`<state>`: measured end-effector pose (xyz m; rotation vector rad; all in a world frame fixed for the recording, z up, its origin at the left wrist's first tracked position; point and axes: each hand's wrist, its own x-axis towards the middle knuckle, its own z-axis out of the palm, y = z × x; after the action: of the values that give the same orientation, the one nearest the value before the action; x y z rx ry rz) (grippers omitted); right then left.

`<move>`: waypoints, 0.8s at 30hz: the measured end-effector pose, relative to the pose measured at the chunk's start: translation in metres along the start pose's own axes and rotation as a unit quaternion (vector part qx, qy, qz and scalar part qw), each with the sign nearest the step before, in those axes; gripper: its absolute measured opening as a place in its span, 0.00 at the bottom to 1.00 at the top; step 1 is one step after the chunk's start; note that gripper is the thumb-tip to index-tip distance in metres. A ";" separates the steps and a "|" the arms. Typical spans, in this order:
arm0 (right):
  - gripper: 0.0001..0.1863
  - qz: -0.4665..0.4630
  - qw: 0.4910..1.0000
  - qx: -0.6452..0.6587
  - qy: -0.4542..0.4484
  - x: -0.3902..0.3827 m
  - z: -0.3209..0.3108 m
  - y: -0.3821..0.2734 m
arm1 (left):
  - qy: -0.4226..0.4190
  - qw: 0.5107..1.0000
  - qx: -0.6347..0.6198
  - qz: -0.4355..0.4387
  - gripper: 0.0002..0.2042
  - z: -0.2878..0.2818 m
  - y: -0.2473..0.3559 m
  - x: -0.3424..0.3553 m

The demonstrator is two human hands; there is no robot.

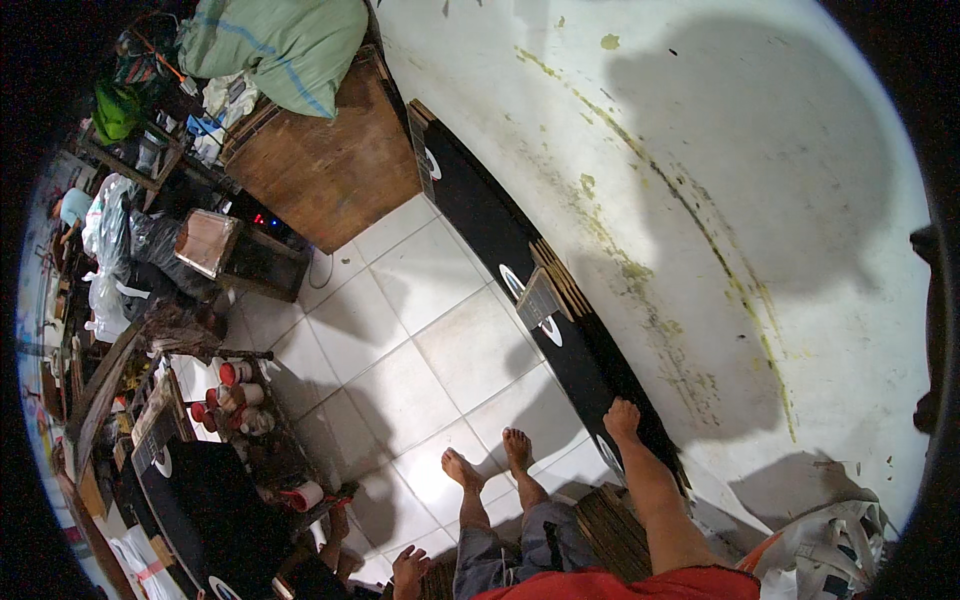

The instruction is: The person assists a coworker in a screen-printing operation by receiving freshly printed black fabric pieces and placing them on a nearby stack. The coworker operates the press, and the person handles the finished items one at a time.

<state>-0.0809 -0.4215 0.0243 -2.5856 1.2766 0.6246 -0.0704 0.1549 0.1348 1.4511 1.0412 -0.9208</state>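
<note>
My right hand [622, 420] is closed like a fist at the near end of a long row of black boards [590, 365] standing along the white wall. What its fingers hold, if anything, is hidden. My left hand [409, 572] hangs low near the bottom edge, its fingers slightly apart and nothing seen in them. White oval labels mark the boards, and a small grey plate [540, 298] sits across them midway. Between my right forearm and my shorts lies a stack of brown ridged boards [612, 530].
At left, a rack holds several red-and-white cans [236, 373], with another black board [205, 500] below. Part of another person's limb [336, 525] shows beside it. A wooden panel [330, 160] stands under a green sack [275, 50]. A small stool [215, 245] is near plastic bags [110, 240].
</note>
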 end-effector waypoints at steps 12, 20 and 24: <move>0.14 -0.021 1.000 -0.020 0.008 0.002 0.000 0.006 | -0.009 1.000 0.009 0.016 0.29 -0.047 -0.058 0.035; 0.11 -0.008 0.996 -0.051 0.078 0.005 -0.004 0.002 | -0.077 0.929 0.294 0.210 0.28 -0.028 -0.031 0.004; 0.12 0.029 0.999 -0.043 0.003 0.009 -0.017 0.001 | 0.004 0.994 0.105 0.030 0.26 -0.007 -0.011 -0.001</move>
<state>-0.0716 -0.4342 0.0354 -2.6286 1.3585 0.6974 -0.0811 0.1627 0.1331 1.6519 0.9224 -1.0045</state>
